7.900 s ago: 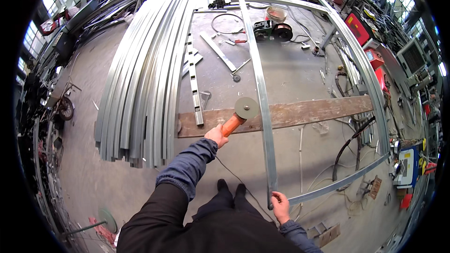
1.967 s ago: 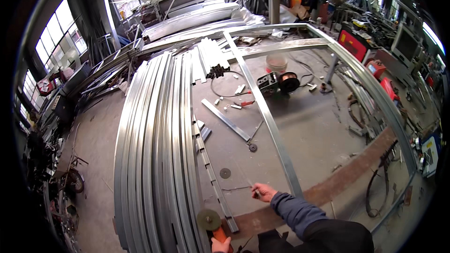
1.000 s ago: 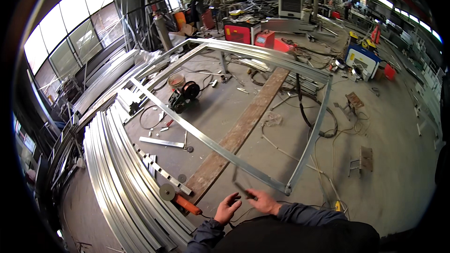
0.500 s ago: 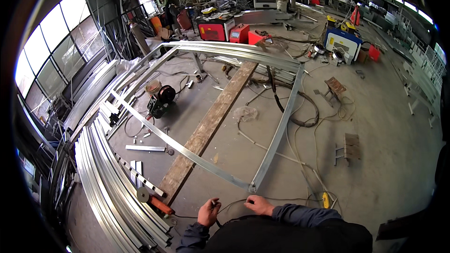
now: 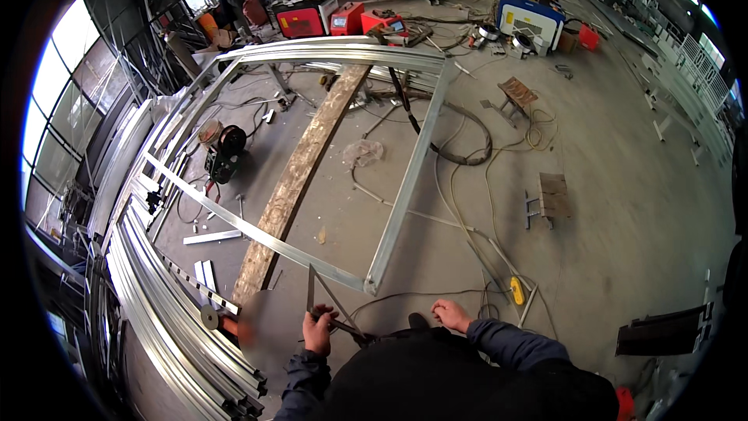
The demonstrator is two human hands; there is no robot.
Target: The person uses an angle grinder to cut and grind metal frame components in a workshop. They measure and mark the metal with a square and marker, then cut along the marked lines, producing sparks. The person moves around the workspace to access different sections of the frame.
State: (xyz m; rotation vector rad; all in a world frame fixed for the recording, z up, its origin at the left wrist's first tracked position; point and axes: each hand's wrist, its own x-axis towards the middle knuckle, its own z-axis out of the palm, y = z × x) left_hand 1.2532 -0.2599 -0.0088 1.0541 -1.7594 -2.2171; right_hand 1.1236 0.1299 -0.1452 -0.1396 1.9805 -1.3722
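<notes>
My left hand (image 5: 317, 334) is closed around a triangular metal set square (image 5: 311, 290), whose pointed tip rises toward the welded frame. Just beyond it is the near corner of a large rectangular metal frame (image 5: 407, 199), apart from both hands. My right hand (image 5: 452, 316) is held to the right of that corner, fingers curled in with nothing visible in them. Left of my left hand, an angle grinder (image 5: 209, 316) with an orange body lies by a stack of steel profiles (image 5: 148, 296).
A wooden plank (image 5: 300, 179) runs under the frame. Cables and a yellow switch box (image 5: 516, 291) lie on the floor to the right, near two small stands, one of them a wood-topped stand (image 5: 554, 195). Red machines (image 5: 347, 19) and a blue-white machine (image 5: 531, 22) stand behind.
The set square has come into view in my left hand, which has shifted left. My right hand has moved right, away from the left. The view has tilted down and turned right.
</notes>
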